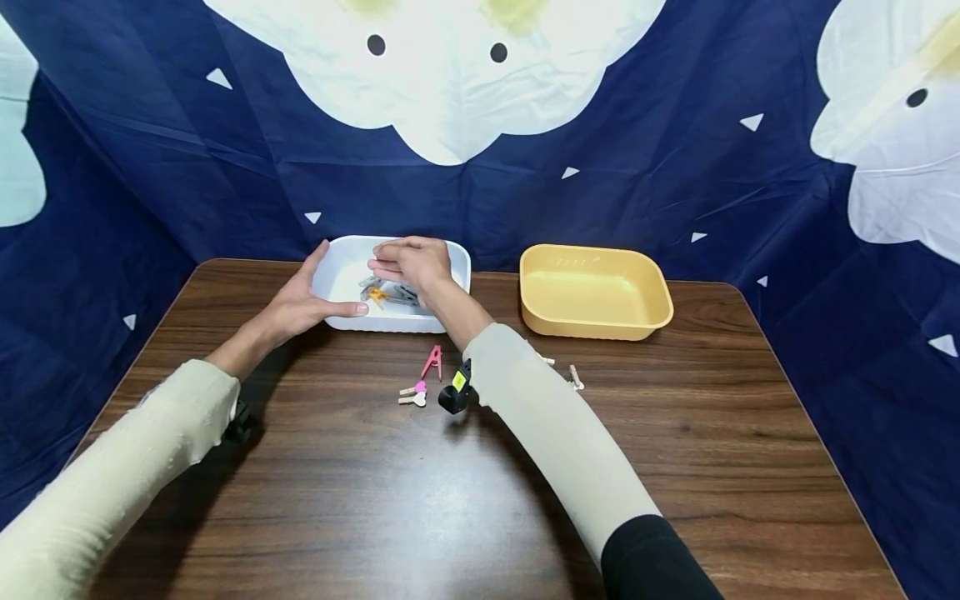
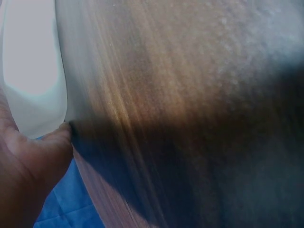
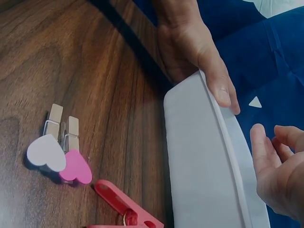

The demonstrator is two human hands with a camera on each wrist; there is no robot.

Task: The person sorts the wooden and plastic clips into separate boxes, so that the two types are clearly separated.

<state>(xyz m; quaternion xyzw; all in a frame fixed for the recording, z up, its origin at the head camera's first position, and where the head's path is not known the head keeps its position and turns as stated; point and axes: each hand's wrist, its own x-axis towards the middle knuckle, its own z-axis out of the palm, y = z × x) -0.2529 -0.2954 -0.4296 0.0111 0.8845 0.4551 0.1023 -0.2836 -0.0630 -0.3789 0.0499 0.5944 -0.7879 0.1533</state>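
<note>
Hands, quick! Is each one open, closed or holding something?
Left hand: holding the white tub at its left end.
Right hand: open over the tub, nothing seen in its grasp.

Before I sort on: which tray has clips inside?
The white tray, by the left hand: clips lie in it, while none show in the yellow tray.

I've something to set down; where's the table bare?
Free: the table between sleeves, nearer than the heart clips; also right of the yellow tub. Crowded: the white tub, with left hand, right hand and grey clips; before it, the red clip.
</note>
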